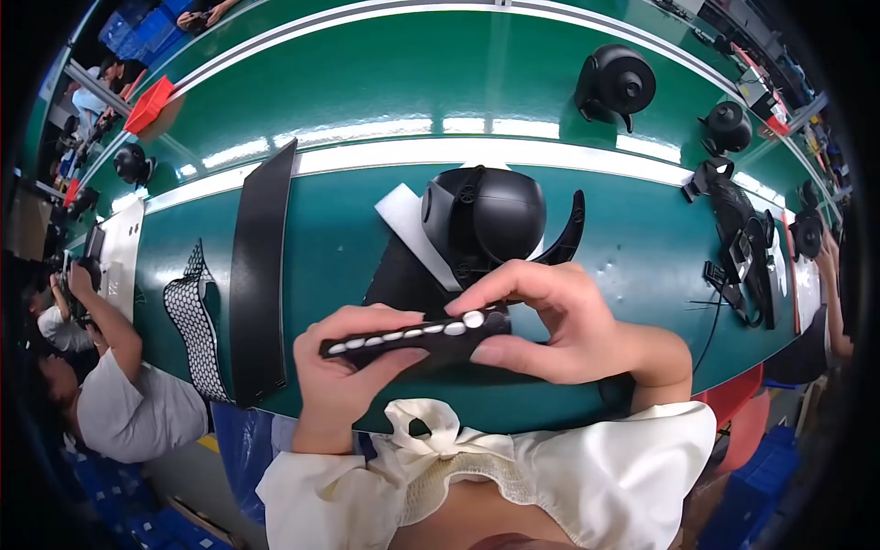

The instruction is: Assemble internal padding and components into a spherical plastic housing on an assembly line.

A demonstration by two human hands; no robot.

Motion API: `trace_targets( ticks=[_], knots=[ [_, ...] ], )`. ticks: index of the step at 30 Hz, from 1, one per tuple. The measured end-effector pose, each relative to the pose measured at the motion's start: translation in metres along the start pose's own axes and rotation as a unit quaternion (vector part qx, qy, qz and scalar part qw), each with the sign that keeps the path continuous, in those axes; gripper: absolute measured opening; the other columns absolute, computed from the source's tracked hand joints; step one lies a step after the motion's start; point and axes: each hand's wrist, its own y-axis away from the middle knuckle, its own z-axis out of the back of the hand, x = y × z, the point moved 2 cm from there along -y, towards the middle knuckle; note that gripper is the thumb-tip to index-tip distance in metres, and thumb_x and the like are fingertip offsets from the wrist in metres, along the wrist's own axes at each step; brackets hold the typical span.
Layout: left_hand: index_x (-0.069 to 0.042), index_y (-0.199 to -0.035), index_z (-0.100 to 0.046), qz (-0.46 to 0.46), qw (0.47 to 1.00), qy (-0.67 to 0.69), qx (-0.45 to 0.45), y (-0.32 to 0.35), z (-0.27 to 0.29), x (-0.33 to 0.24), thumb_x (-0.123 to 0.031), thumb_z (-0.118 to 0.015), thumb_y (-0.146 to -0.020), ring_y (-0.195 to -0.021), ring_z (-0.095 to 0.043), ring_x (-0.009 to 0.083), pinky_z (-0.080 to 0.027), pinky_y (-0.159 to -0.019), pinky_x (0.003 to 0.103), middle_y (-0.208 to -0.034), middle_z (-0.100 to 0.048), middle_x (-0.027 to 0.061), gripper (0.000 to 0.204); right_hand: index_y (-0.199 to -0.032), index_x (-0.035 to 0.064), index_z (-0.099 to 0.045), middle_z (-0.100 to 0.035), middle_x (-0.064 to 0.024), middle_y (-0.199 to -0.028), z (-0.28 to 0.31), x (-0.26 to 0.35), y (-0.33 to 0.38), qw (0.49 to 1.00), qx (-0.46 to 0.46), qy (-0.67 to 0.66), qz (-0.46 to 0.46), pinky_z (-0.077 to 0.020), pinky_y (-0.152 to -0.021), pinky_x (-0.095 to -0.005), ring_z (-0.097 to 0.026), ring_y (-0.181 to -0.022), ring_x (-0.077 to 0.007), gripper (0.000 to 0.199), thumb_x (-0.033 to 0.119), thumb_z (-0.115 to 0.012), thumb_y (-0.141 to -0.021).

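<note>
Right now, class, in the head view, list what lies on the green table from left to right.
Mesh piece → long black strip → black rounded housing on white foam → black strap assembly.

Green tabletop, white stripes. Black strip, white oval dots. Black helmet. Black-white mesh piece. Red bin.

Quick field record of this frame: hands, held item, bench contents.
left hand: grips the left end of the black strip from below
right hand: holds the strip's right end, fingertip on a white pad
strip: row of white oval pads along its top
behind hands: black dome-shaped housing on green bench
left of hands: long black panel, black mesh piece
</note>
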Motion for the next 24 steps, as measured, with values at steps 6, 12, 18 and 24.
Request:
trace_targets(
  ticks=[6,12,18,24],
  knots=[
    [0.008,-0.081,-0.06,-0.034,0.997,0.076,-0.003,0.001,-0.005,0.007,0.015,-0.064,-0.06,-0.072,-0.062,0.0225,-0.049,-0.064,0.027,-0.077,-0.063,0.0171,0.023,-0.09,-0.0032,-0.055,-0.062,-0.0087,-0.08,0.003,0.007,0.008,0.998,-0.048,0.03,-0.01,-0.0492,-0.065,-0.0211,-0.062,-0.071,-0.0134,0.016,-0.001,-0.061,-0.075],
    [0.006,-0.084,-0.061,-0.016,0.998,-0.042,-0.043,0.002,-0.004,0.003,0.006,-0.068,-0.065,-0.064,-0.06,0.0117,-0.046,-0.059,0.019,-0.073,-0.063,0.0104,0.02,-0.085,-0.0026,-0.055,-0.061,-0.0106,-0.077,-0.001,0.009,0.003,0.979,-0.071,0.189,0.029,-0.0487,-0.053,-0.024,-0.062,-0.061,-0.0172,0.016,-0.002,-0.064,-0.071],
    [0.002,-0.076,-0.056,0.037,0.995,-0.046,-0.074,0.006,-0.001,0.013,-0.003,-0.071,-0.067,-0.06,-0.056,0.0062,-0.042,-0.052,0.018,-0.067,-0.061,0.0045,0.019,-0.076,0.0016,-0.061,-0.06,-0.0115,-0.089,0.004,0.011,-0.001,0.899,-0.082,0.375,0.212,-0.0482,-0.055,-0.0264,-0.061,-0.069,-0.02,0.021,0.001,-0.069,-0.056],
    [-0.002,-0.076,-0.057,-0.02,0.985,-0.166,0.046,0.001,-0.008,0.012,-0.008,-0.07,-0.068,-0.049,-0.057,0.0106,-0.042,-0.045,0.021,-0.059,-0.059,0.0068,0.016,-0.093,0.0021,-0.059,-0.061,-0.0067,-0.083,0.002,0.022,-0.011,0.958,-0.124,0.238,0.101,-0.0381,-0.064,-0.0286,-0.054,-0.072,-0.02,0.043,0.006,-0.075,-0.053]
  ],
)
